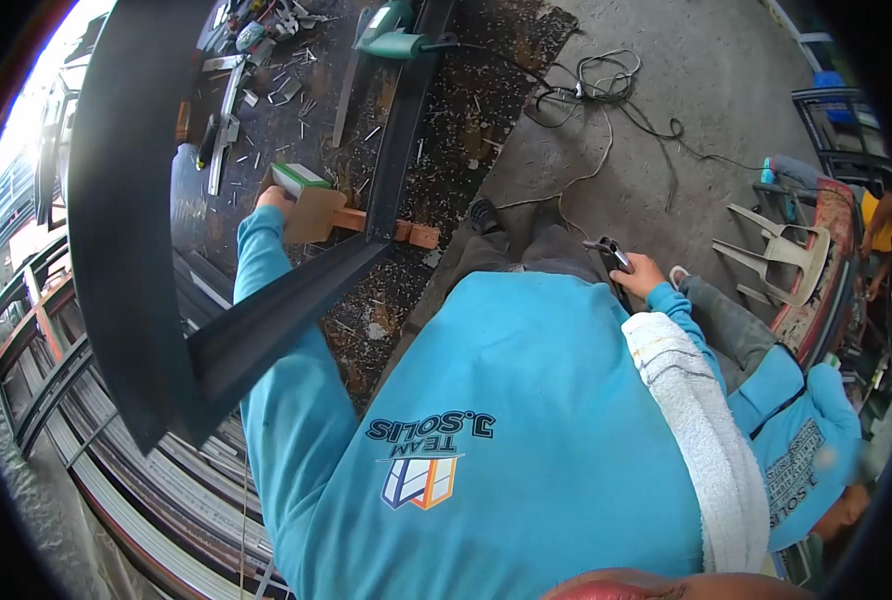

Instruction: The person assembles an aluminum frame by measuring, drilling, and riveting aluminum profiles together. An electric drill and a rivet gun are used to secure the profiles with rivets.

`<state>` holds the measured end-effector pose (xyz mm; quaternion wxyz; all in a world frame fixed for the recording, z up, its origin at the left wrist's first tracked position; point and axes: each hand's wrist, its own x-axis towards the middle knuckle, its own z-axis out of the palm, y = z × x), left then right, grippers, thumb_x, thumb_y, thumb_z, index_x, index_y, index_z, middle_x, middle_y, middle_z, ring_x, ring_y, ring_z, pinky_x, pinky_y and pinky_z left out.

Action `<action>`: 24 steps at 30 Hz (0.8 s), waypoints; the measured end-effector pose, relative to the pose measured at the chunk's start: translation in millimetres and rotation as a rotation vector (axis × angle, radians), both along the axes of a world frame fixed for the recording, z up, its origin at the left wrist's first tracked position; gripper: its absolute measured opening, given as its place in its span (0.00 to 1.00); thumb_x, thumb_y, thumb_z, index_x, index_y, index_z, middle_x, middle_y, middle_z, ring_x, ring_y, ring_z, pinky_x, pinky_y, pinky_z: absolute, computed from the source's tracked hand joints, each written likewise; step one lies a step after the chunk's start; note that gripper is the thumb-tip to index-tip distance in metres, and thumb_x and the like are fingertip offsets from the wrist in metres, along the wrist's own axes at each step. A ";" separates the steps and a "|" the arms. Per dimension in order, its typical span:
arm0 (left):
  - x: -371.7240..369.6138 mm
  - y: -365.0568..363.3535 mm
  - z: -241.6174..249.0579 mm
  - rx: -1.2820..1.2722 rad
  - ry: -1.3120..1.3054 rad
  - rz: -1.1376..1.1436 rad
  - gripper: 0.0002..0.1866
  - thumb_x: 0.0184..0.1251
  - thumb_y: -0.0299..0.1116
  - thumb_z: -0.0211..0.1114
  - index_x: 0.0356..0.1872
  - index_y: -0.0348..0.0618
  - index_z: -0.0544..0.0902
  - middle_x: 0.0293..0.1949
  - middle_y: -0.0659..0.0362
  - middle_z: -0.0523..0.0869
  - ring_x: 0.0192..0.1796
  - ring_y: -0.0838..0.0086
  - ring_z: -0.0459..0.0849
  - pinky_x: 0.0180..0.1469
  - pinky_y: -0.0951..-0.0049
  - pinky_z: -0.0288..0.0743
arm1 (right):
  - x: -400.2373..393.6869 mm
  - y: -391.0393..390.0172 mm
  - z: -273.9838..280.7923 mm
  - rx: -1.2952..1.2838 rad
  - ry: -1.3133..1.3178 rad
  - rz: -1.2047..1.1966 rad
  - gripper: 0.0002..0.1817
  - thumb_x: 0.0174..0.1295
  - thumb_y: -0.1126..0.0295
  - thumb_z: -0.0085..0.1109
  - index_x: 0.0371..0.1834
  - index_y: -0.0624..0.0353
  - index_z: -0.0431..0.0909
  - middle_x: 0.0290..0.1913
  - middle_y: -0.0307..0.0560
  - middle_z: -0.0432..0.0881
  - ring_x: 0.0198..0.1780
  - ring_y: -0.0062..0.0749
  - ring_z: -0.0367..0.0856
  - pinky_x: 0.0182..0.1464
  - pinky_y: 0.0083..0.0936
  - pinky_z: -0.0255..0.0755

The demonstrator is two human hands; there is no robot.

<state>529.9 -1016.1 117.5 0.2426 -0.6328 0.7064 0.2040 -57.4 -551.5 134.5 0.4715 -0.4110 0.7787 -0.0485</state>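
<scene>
My left hand (277, 199) is at a small cardboard box (314, 214) with a green and white side, its flap turned out. The fingertips are partly hidden at the box's opening. Under the box a reddish-brown wooden strip (421, 235) lies across the dark worktop. A large dark metal frame (286, 315) stands up close to my left arm. Low by my right side, my right hand (643, 275) is closed around a hand tool (606, 247) with a metal head and dark handle; its exact kind is not clear.
A green power tool (391, 40) and a handsaw-like blade (349, 95) lie among metal scraps on the worktop (466, 130). Cables (606, 85) run over the concrete floor. A plastic chair (781, 250) and a co-worker (791, 425) are at right; metal profiles (156, 490) are stacked at left.
</scene>
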 end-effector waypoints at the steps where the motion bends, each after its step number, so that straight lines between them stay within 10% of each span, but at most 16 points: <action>1: 3.7 -3.5 -11.4 0.016 -0.032 0.011 0.28 0.52 0.45 0.73 0.48 0.32 0.83 0.50 0.39 0.84 0.56 0.48 0.81 0.59 0.57 0.74 | 9.0 -7.0 -1.0 -0.029 -0.018 -0.013 0.19 0.49 0.55 0.69 0.31 0.60 0.78 0.25 0.54 0.78 0.29 0.46 0.77 0.36 0.39 0.70; 9: 7.4 2.1 -16.7 -0.106 -0.017 0.058 0.28 0.48 0.44 0.74 0.48 0.34 0.83 0.48 0.38 0.84 0.55 0.47 0.81 0.57 0.56 0.75 | 38.4 -79.9 32.6 -0.074 -0.080 0.123 0.26 0.49 0.58 0.68 0.52 0.57 0.81 0.33 0.54 0.84 0.35 0.47 0.83 0.40 0.36 0.75; 24: 2.2 8.1 12.0 -0.179 0.104 0.020 0.16 0.53 0.30 0.65 0.44 0.39 0.85 0.45 0.41 0.85 0.51 0.47 0.83 0.56 0.54 0.76 | 41.8 -171.3 114.6 -0.172 -0.198 0.162 0.25 0.53 0.60 0.65 0.54 0.58 0.80 0.23 0.43 0.77 0.27 0.31 0.75 0.34 0.30 0.69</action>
